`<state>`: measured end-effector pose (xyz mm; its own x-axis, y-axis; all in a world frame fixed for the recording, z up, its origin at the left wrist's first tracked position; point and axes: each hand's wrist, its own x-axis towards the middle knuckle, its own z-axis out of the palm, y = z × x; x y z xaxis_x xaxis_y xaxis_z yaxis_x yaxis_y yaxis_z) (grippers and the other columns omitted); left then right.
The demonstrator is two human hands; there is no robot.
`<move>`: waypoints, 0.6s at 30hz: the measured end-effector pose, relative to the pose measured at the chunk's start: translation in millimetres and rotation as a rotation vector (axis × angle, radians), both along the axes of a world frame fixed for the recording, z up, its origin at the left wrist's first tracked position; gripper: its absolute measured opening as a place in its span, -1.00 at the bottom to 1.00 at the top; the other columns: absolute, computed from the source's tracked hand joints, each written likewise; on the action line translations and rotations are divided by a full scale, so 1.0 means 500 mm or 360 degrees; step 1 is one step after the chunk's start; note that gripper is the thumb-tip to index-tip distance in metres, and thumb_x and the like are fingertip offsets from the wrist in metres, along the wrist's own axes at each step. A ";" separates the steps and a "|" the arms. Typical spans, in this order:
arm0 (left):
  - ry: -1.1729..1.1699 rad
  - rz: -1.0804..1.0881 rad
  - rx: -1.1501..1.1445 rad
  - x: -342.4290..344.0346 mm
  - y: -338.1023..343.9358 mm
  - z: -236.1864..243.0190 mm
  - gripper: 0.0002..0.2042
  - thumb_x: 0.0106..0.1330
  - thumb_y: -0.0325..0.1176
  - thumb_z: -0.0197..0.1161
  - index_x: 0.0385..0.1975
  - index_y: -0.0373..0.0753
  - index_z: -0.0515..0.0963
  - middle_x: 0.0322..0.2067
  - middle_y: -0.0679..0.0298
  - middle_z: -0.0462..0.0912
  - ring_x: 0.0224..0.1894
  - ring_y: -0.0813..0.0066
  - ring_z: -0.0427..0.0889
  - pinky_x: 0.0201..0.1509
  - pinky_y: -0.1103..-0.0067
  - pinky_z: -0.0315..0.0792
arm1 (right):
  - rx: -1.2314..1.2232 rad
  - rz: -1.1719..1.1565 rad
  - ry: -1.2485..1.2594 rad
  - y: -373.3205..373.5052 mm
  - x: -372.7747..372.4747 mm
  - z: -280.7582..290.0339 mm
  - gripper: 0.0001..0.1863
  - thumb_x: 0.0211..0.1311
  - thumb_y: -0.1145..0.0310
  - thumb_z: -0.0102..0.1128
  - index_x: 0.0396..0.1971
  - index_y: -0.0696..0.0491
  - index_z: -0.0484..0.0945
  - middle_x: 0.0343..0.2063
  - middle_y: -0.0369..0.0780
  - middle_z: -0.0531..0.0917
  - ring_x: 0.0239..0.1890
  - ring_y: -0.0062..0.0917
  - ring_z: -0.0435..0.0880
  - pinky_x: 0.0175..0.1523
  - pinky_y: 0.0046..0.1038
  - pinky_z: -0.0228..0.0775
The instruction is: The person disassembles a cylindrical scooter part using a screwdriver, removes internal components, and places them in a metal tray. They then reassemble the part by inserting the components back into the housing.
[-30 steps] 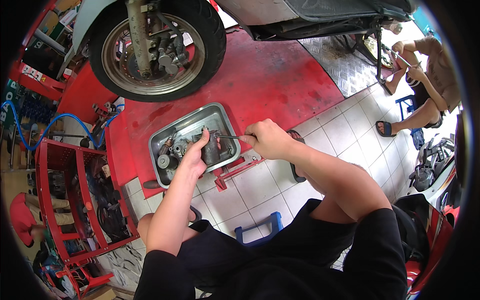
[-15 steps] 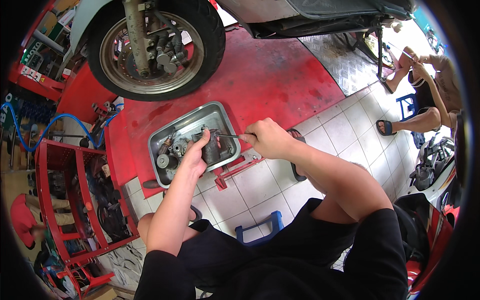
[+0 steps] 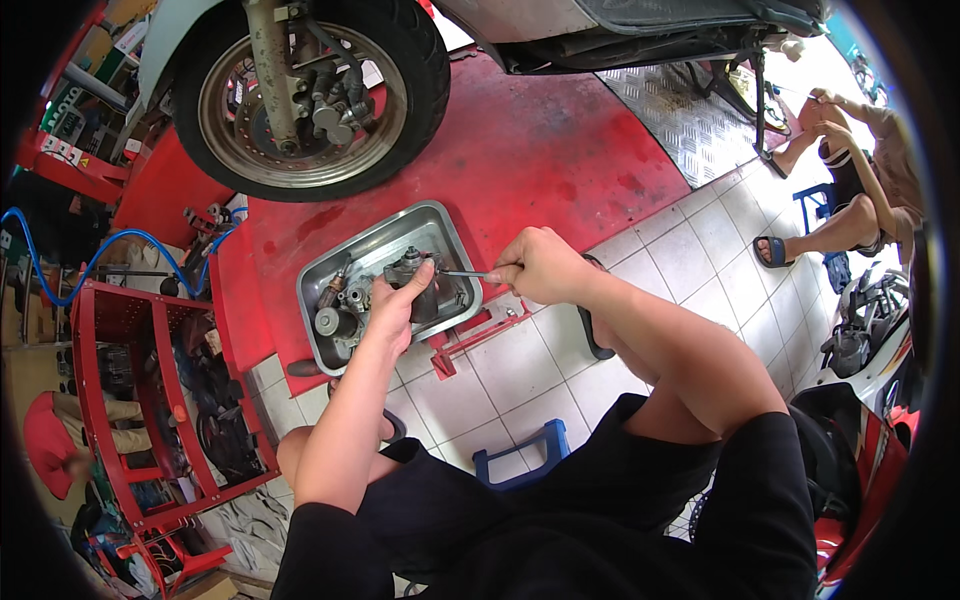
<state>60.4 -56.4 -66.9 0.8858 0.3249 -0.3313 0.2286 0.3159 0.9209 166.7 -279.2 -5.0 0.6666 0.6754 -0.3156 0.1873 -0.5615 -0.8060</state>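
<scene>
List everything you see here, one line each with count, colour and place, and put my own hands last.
platform: one, red, centre
wheel: one, black tyre, upper left
vehicle body: one, grey, top
tray: one, silver, below the wheel
loose parts: several, grey, in the tray
metal part: one, dark grey, over the tray
thin tool: one, silver, against the metal part
hose: one, blue, left
rack: one, red, left; its clutter is too jumbled to count
nearest stool: one, blue, lower centre
left hand: one, bare, holding the metal part
right hand: one, bare, gripping the tool
</scene>
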 end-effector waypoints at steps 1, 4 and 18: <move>0.0010 0.0035 0.0028 0.000 -0.004 0.001 -0.66 0.20 -0.22 0.50 -0.16 -0.24 0.58 -0.32 0.33 0.67 -0.31 0.53 0.60 -0.17 0.55 0.47 | -0.0021 -0.0030 -0.0055 0.002 -0.007 0.002 -0.84 0.19 0.38 0.30 -0.40 0.18 0.74 -0.63 -0.01 0.65 -0.53 -0.26 0.69 -0.30 -0.31 0.51; 0.0062 0.0078 0.0024 0.000 0.001 -0.003 -0.66 0.19 -0.23 0.51 -0.15 -0.26 0.58 -0.29 0.32 0.68 -0.29 0.53 0.61 -0.15 0.55 0.48 | 0.0045 -0.0096 -0.0352 0.013 -0.024 -0.012 -0.85 0.15 0.39 0.33 -0.42 0.17 0.74 -0.61 0.00 0.66 -0.47 -0.20 0.71 -0.24 -0.29 0.54; 0.0120 0.0096 0.0049 0.002 0.009 0.012 -0.54 0.12 -0.17 0.56 -0.10 -0.30 0.56 -0.24 0.25 0.68 -0.24 0.48 0.62 -0.12 0.51 0.50 | -0.0140 0.0181 -0.0190 0.031 -0.006 -0.026 -0.67 0.30 0.23 0.21 -0.42 0.24 0.67 -0.53 0.10 0.63 -0.35 -0.01 0.66 -0.14 -0.14 0.48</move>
